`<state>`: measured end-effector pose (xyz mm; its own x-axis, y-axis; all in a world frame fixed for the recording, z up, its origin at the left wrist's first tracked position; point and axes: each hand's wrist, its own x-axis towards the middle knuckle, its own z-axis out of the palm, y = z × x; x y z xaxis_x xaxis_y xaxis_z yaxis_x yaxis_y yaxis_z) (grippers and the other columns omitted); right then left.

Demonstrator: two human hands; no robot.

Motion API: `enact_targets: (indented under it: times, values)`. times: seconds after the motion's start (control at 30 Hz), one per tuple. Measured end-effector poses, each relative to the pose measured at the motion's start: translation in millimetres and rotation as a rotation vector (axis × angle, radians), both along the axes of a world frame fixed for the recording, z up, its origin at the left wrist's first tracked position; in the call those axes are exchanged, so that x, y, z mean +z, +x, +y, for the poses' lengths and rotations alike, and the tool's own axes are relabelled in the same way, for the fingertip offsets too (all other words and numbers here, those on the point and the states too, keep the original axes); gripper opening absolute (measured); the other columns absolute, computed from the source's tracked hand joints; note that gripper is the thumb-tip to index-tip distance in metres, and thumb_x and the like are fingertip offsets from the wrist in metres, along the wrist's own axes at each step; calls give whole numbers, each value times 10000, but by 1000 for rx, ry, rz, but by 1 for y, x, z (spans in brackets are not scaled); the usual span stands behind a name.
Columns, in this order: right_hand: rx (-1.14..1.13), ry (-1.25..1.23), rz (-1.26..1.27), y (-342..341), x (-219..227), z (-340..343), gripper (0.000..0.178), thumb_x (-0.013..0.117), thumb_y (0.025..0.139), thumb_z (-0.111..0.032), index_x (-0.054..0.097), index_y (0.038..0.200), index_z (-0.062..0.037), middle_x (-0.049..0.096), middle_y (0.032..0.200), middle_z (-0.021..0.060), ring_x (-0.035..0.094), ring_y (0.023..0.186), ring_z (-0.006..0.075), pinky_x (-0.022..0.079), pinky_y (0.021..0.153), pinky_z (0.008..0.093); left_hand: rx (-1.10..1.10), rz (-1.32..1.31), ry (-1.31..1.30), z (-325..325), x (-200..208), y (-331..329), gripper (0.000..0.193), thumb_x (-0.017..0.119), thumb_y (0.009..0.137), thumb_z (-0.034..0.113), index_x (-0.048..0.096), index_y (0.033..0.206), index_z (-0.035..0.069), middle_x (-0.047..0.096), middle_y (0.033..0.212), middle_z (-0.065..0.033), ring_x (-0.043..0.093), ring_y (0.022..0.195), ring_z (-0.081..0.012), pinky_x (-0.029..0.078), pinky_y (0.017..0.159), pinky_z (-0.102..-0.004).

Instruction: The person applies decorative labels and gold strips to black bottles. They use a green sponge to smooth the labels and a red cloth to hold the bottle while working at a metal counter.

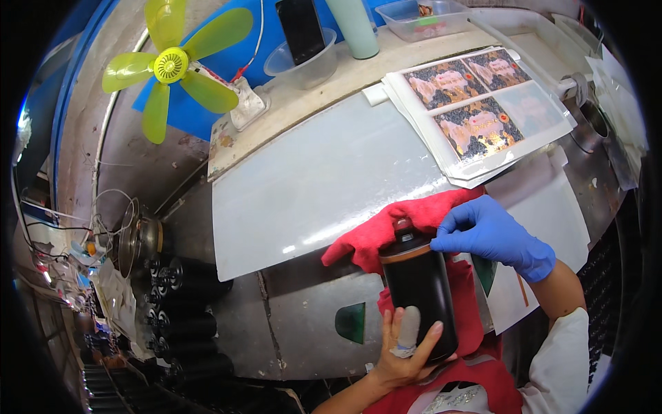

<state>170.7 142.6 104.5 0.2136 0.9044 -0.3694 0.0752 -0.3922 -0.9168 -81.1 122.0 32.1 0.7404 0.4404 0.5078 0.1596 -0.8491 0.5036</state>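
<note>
A black cylindrical bottle [419, 300] with a narrow neck stands tilted in front of me, an orange-brown band [405, 256] around its shoulder. My left hand [407, 359], bare apart from a pale covering on one finger, is wrapped round its lower part. In a blue glove, my right hand [493, 238] pinches at the right end of the band; whatever is between its fingertips is too small to make out. Behind the bottle lies a crumpled red cloth [379, 231]. A dark green flat piece [350, 323] rests on the metal table to the left.
A white sheet [324, 179] covers the table's middle. Printed sheets [476, 114] are stacked at the far right. Several black bottles [189, 324] lie at the left. On the back ledge are a phone [301, 31] in a clear bowl [276, 65], a pale green cylinder [353, 27] and a yellow-green fan [171, 65].
</note>
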Motion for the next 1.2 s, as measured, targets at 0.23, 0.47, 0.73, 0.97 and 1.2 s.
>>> enact_targets:
  times: [0.23,0.47,0.73,0.97,1.2]
  values:
    - [34,19,1,-4,8,4,230,726,754,-230,692,808,-9,630,683,28,549,647,60,462,621,229,1,-63,-173,1,11,-4,809,720,661,588,519,1248,68,296,1351,-386,210,1331,-471,92,1056,-619]
    - [69,-18,-95,-3,16,4,219,718,751,-220,688,792,-7,633,683,35,551,648,63,463,628,230,-25,273,120,1,30,17,629,674,739,528,579,1238,157,349,1376,-263,268,1299,-449,47,1076,-585]
    - [-43,24,6,1,4,-8,192,714,763,-190,677,779,-2,630,681,25,533,615,51,445,582,215,-168,-189,-461,15,-5,-12,906,755,671,520,402,1349,34,198,1423,-353,188,1342,-474,132,1096,-517]
    - [-100,-14,201,-20,-1,-26,130,706,785,-126,672,813,-4,614,712,-6,540,666,39,442,611,193,215,-549,-791,78,30,43,705,514,833,16,135,1424,-39,139,1492,-182,161,1386,-252,122,1121,-407]
    - [-63,-40,240,-28,-8,-31,135,713,791,-134,665,807,-9,612,729,-11,535,684,34,441,624,190,19,-669,-1043,93,37,71,754,524,837,-99,98,1448,17,204,1418,-136,379,1227,-207,368,1000,-308]
